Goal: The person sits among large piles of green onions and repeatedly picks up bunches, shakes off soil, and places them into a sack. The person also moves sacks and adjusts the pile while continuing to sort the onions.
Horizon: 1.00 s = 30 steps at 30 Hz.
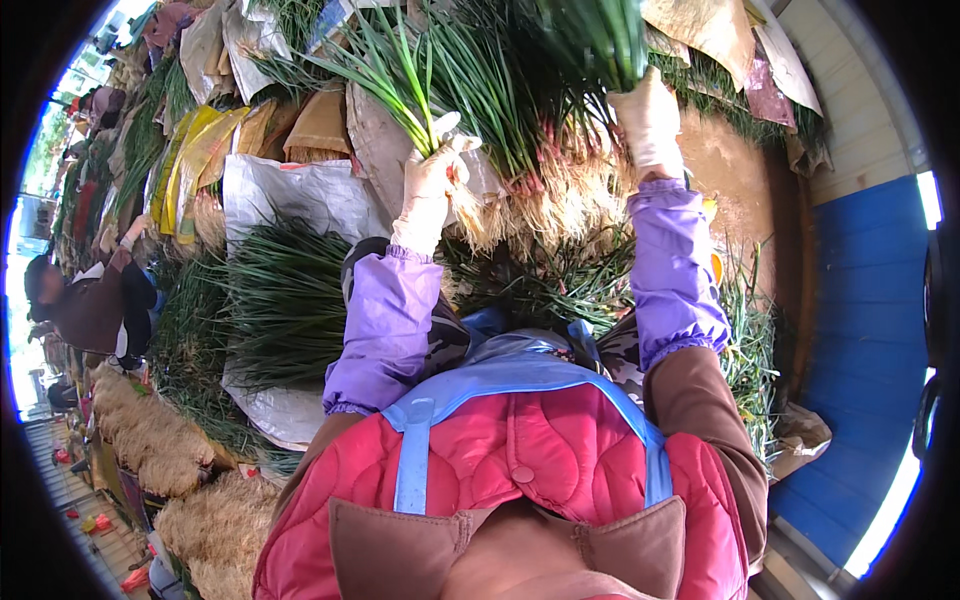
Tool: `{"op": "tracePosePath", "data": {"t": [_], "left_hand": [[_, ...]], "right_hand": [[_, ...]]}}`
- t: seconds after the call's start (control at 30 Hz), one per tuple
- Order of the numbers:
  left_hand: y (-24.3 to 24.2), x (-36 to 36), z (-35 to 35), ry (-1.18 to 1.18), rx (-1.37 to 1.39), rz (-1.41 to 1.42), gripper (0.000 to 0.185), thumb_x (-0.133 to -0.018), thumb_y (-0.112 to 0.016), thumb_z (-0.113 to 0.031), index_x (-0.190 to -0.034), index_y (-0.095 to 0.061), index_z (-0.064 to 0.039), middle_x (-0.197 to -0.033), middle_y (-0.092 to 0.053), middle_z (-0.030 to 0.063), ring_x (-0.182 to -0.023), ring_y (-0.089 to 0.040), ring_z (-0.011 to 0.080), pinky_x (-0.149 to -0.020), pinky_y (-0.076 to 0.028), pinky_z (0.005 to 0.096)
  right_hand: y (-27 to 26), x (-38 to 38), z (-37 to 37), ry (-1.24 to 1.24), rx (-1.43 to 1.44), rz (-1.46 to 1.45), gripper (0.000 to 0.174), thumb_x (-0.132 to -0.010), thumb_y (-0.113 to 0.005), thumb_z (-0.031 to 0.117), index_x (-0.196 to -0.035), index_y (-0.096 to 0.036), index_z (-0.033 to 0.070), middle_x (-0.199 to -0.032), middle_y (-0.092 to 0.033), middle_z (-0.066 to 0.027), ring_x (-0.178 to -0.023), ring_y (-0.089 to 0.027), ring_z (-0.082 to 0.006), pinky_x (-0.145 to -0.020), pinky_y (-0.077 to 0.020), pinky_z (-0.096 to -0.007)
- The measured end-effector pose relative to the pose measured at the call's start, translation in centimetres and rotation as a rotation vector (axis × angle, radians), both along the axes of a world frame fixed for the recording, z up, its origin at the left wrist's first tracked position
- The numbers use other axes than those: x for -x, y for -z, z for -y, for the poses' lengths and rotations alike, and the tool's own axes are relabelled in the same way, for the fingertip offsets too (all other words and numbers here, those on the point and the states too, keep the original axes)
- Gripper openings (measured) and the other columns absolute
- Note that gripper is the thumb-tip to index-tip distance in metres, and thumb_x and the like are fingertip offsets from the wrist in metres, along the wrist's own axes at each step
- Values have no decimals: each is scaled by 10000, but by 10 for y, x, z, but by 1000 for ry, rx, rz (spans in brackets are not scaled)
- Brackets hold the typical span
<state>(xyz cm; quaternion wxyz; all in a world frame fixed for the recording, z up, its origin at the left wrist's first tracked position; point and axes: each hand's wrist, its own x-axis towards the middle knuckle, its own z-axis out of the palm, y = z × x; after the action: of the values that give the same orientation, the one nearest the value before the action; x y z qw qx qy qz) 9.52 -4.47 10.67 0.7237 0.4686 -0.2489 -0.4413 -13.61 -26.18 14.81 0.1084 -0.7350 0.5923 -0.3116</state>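
My left hand, in a pale glove, grips a small bunch of green onions near their bases. Their leaves point up and away, and pale roots hang below the fist. Further right, my right hand, also gloved, is closed around a thicker bunch of green onion leaves, which is blurred. Between both hands lies a pile of green onions with reddish bases and long stringy roots turned towards me. Purple sleeve covers reach up both forearms. The fingers of my right hand are partly hidden.
Left of my knees, green onion leaves lie on a white woven sheet. Loose leaves cover the ground before me. Root-end heaps and another person are at left. A blue panel wall stands at right.
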Motion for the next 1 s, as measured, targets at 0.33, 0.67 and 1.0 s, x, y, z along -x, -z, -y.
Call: {"op": "tracePosePath", "data": {"t": [0.33, 0.67, 1.0], "left_hand": [[-3, 0, -21, 18, 106, -104, 521, -903, -595, -76, -1384, -411, -2, -1033, -681, 175, -602, -571, 108, -529, -466, 227], [-49, -9, -44, 62, 305, -183, 505, -919, -566, -77, -1399, -409, -70, -1059, -639, 190, -534, -402, 61, -480, -362, 197], [-30, 25, -36, 161, 39, 23, 399, -877, -520, 9, -1274, -491, 37, -1108, -647, 226, -645, -599, 140, -564, -491, 224]], "right_hand": [[64, -94, -126, -283, 171, -6, 860, -704, -765, 339, -1423, -380, 68, -1481, -292, -256, -1297, -339, -497, -1038, -325, -572], [89, -19, -90, -144, -39, 13, 426, -700, -788, 303, -1012, -670, 38, -907, -663, -139, -844, -648, -247, -796, -513, -360], [56, -60, -101, -142, -136, 269, 546, -735, -785, 358, -1107, -607, -1, -1069, -656, -202, -968, -639, -312, -842, -487, -399]]}}
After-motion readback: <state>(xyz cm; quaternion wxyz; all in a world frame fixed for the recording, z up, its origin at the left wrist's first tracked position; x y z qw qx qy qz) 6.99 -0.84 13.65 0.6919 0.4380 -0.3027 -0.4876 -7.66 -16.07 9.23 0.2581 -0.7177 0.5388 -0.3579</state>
